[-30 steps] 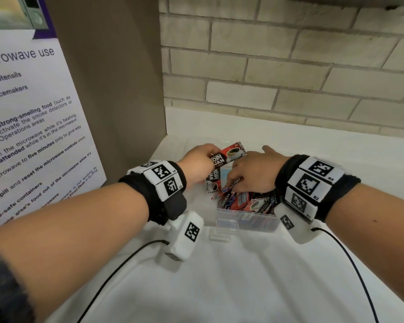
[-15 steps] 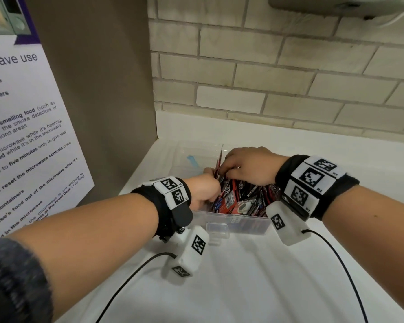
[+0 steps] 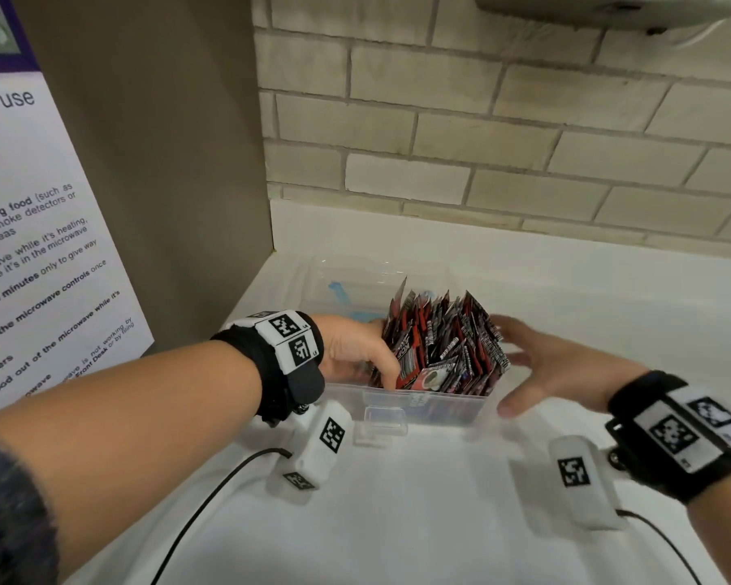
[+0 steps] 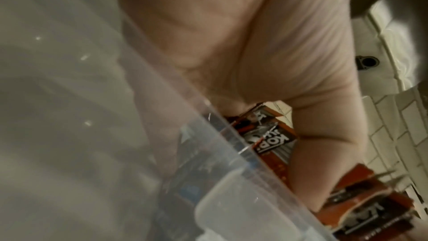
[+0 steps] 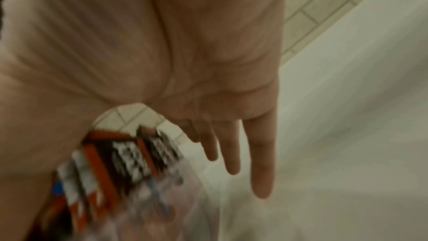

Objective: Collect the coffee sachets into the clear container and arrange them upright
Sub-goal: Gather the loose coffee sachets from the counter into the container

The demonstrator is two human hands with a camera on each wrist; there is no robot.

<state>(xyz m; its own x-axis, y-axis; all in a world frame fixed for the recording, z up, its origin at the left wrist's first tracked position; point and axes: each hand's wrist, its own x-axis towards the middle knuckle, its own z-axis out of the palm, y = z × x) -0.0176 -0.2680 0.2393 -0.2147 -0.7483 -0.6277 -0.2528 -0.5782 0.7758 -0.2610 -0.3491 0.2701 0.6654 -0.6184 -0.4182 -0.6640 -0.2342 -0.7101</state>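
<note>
A clear container [image 3: 418,409] stands on the white counter near the left corner. Several red-and-black coffee sachets [image 3: 444,344] stand upright in a tight row in its right part. My left hand [image 3: 355,352] is inside the container at the row's left end, its thumb curled across the front of the sachets and its fingers hidden behind them. The left wrist view shows the palm [image 4: 231,43], sachets [image 4: 271,138] beside the thumb, and the container's rim [image 4: 162,135]. My right hand [image 3: 553,365] hovers just right of the container, fingers [image 5: 261,162] spread and empty, next to the sachets [image 5: 120,162].
A brown cabinet side with a microwave-use poster [image 3: 39,268] walls off the left. A brick wall [image 3: 482,141] runs along the back. White counter [image 3: 439,521] stretches in front and to the right. Two black cables trail from the wrist cameras over the counter.
My right hand has let go of the sachets and pulled out to the right, fingers spread. My left hand has sunk into the container beside the row, which now stands upright.
</note>
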